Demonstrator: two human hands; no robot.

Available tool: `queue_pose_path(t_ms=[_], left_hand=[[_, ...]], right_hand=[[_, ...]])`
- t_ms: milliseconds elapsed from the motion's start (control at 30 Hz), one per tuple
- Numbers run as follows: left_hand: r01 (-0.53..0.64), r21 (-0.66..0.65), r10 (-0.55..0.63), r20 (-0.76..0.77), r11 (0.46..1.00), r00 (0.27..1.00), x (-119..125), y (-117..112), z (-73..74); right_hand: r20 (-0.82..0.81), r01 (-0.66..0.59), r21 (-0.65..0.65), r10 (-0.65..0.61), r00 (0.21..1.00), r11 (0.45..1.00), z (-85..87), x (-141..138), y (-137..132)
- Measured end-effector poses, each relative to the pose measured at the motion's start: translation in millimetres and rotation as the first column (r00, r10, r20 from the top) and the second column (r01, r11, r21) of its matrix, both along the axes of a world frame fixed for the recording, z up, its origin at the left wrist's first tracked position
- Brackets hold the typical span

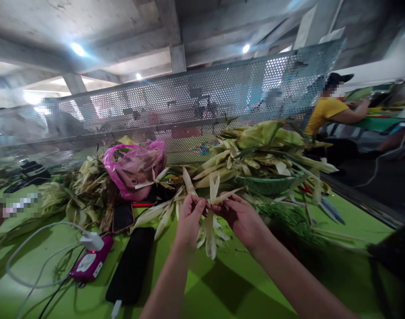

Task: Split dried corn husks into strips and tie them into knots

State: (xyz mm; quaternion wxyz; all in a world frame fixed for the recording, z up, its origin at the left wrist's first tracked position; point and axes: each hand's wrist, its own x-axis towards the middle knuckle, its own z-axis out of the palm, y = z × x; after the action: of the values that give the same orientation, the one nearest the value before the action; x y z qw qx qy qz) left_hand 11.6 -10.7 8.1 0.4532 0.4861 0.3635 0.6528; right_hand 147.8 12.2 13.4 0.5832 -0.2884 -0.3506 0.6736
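Observation:
Above the green table, a bunch of pale corn husk strips (210, 235) hangs between my two hands, its pieces splayed up, sideways and down. My left hand (191, 217) pinches the bunch near its middle with thumb and fingertips. On the other side, my right hand (238, 215) grips it too, and a husk strip sticks out over those fingers. Behind them, more loose corn husks (165, 217) lie on the table. A big heap of husks (265, 137) rises from a green basket (268, 185) at the back right.
A black phone (132, 263), a smaller phone (123, 217) and a purple power strip (91, 261) with cables lie left. Behind stand a pink plastic bag (136, 166) and a perforated metal screen (189, 102). Scissors (331, 208) lie right. A person in yellow (325, 113) sits beyond.

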Motion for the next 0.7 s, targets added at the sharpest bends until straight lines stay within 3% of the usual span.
queue_pose_path(t_ms=[300,500,700], left_hand=[[-0.051,-0.025,0.052,0.038,0.998,0.998,-2,4,4.1],[0.098,0.042,-0.094,-0.086,0.994,0.992,-7,-3,11.4],[-0.123,0.037,0.129,-0.242,0.992,0.962,-12,7,0.5]], right_hand=[[-0.035,0.038,-0.015,-0.039,0.999,0.999,0.0,5,5],[0.007,-0.04,0.004,0.04,0.999,0.999,-4.7,-3,1],[0.334,0.045,0.089,-0.072,0.94,0.995,0.4,-1,-2]])
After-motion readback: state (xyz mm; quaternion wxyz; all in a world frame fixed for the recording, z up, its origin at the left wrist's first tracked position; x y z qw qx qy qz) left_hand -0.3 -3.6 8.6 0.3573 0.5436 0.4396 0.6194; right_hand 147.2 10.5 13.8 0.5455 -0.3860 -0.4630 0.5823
